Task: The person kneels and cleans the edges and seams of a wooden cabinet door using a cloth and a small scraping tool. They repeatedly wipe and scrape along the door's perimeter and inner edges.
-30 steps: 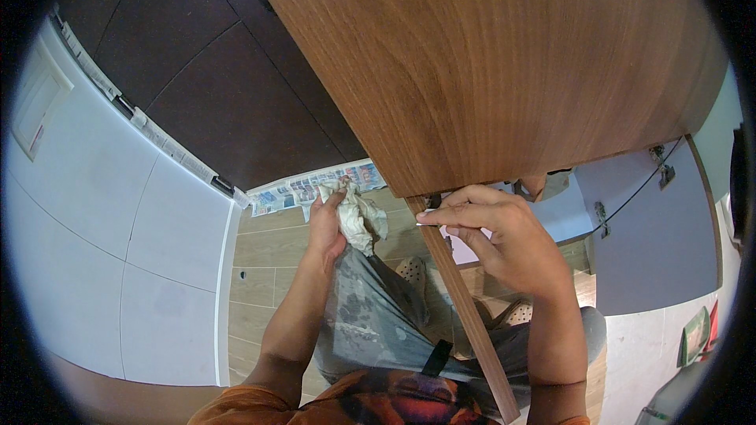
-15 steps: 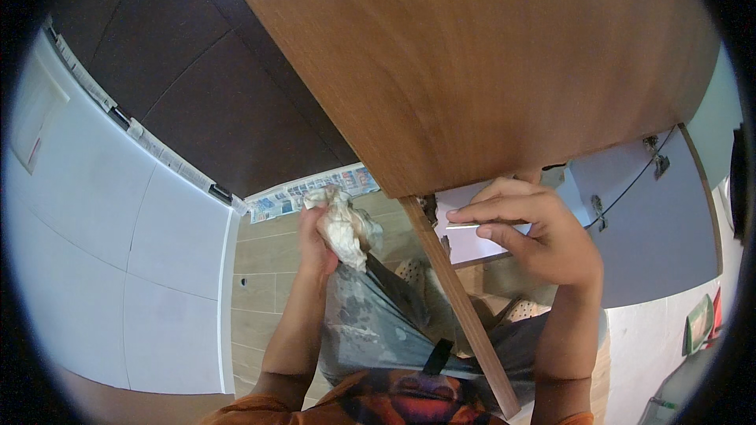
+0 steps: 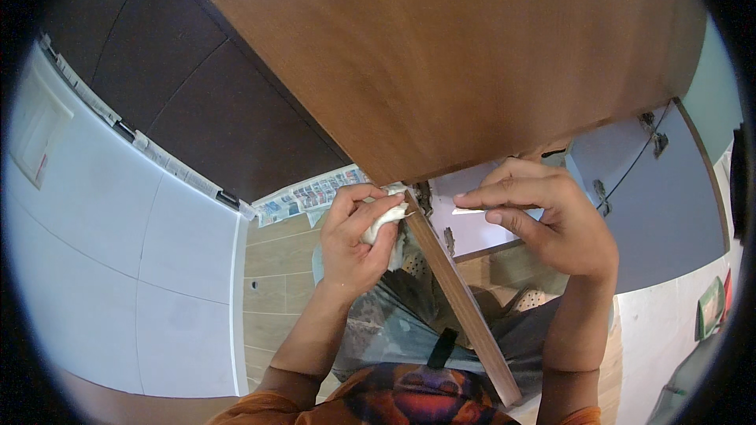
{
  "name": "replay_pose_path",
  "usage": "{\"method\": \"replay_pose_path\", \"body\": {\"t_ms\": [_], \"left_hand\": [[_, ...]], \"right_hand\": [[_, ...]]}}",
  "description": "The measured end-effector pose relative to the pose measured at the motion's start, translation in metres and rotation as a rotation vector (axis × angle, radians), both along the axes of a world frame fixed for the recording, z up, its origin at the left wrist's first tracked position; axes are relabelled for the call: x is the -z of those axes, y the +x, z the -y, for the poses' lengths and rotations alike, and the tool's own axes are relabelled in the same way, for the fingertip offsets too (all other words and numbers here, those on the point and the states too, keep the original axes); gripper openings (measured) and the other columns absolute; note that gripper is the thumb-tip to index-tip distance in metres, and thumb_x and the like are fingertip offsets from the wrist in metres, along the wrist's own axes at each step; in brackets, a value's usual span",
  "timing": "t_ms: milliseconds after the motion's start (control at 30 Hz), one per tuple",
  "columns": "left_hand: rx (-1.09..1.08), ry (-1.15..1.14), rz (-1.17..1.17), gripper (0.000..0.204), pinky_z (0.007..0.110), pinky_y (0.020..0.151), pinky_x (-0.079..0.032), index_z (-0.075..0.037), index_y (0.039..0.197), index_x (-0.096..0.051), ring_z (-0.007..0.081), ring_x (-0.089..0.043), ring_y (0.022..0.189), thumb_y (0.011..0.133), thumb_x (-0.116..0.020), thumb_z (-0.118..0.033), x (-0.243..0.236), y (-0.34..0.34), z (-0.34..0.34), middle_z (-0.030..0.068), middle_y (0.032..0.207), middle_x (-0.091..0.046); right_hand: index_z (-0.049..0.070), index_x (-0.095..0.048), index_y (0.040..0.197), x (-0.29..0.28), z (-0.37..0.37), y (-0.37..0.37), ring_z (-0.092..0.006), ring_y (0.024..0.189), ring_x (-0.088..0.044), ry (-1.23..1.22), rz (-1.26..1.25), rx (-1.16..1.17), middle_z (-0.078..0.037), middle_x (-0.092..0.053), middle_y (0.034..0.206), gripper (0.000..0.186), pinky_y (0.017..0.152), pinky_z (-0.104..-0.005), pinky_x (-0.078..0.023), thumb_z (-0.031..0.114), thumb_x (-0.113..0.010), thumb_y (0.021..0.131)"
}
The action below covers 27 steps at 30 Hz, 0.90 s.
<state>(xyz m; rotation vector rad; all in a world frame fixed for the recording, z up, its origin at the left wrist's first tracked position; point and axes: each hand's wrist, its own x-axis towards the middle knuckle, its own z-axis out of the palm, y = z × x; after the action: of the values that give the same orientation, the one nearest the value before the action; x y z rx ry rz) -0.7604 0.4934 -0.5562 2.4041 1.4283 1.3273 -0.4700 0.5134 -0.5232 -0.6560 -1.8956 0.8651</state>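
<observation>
My left hand (image 3: 350, 252) is closed around a crumpled white rag (image 3: 384, 228). It holds the rag against the top end of a narrow wooden edge (image 3: 465, 299), apparently an open cabinet door seen edge-on. To the right of that edge, my right hand (image 3: 563, 220) pinches a thin, flat, pale piece (image 3: 470, 211) between thumb and straightened fingers. Most of the piece is hidden by the hand, so its kind cannot be made out. Above both hands spreads a large brown wood-grain panel (image 3: 457, 63), its lower corner close to the rag.
At right another cabinet door (image 3: 669, 205) stands open, with metal hinges (image 3: 602, 197) on its inner face. Printed paper (image 3: 303, 195) lies along the foot of dark panels (image 3: 197, 86). White panels (image 3: 185, 267) stand at left, beside the tiled floor (image 3: 276, 299).
My left hand has moved right with the rag, from open space onto the wooden edge. My right hand has shifted slightly right, still pinching the thin piece. The view has tilted a little.
</observation>
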Motion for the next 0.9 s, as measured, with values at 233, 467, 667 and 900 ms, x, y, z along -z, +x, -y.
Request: {"method": "replay_pose_path", "body": {"t_ms": [233,467,667,900], "left_hand": [[0.104,-0.025,-0.039,0.046,0.03,0.074,-0.05,-0.011,0.124,-0.082,0.0176,-0.06,0.084,0.081,-0.073,0.003,0.004,-0.002,0.016,0.01,0.121,-0.067],[0.279,-0.011,-0.165,0.049,0.033,0.087,-0.058,-0.01,0.125,-0.083,0.0243,-0.069,0.097,0.077,-0.073,-0.001,-0.003,0.008,0.049,0.0121,0.123,-0.069],[0.37,-0.068,-0.21,0.049,0.036,0.095,-0.059,-0.009,0.126,-0.082,0.0273,-0.072,0.11,0.078,-0.074,-0.002,-0.011,0.018,0.074,0.0121,0.126,-0.072],[0.533,-0.158,-0.207,0.046,0.036,0.085,-0.063,-0.01,0.124,-0.083,0.0265,-0.076,0.101,0.078,-0.077,-0.006,-0.017,0.036,0.097,0.0104,0.125,-0.074]], "right_hand": [[0.004,-0.082,0.122,0.001,-0.003,0.004,-0.0259,0.093,-0.07,0.084,-0.042,-0.021,-0.014,-0.077,0.102,0.035,0.081,-0.0381,-0.053,-0.003,-0.074,0.089],[0.006,-0.082,0.124,-0.002,0.002,0.009,-0.0261,0.094,-0.071,0.053,-0.024,-0.032,-0.013,-0.076,0.105,0.036,0.08,-0.0369,-0.054,-0.004,-0.072,0.091],[0.005,-0.08,0.126,0.001,0.0,0.01,-0.0271,0.097,-0.072,0.155,-0.028,-0.076,-0.013,-0.076,0.106,0.035,0.083,-0.0378,-0.055,-0.001,-0.07,0.093],[0.007,-0.079,0.125,0.004,0.002,0.011,-0.0299,0.099,-0.073,0.283,-0.022,-0.029,-0.013,-0.077,0.11,0.034,0.087,-0.0406,-0.056,0.001,-0.07,0.093]]}}
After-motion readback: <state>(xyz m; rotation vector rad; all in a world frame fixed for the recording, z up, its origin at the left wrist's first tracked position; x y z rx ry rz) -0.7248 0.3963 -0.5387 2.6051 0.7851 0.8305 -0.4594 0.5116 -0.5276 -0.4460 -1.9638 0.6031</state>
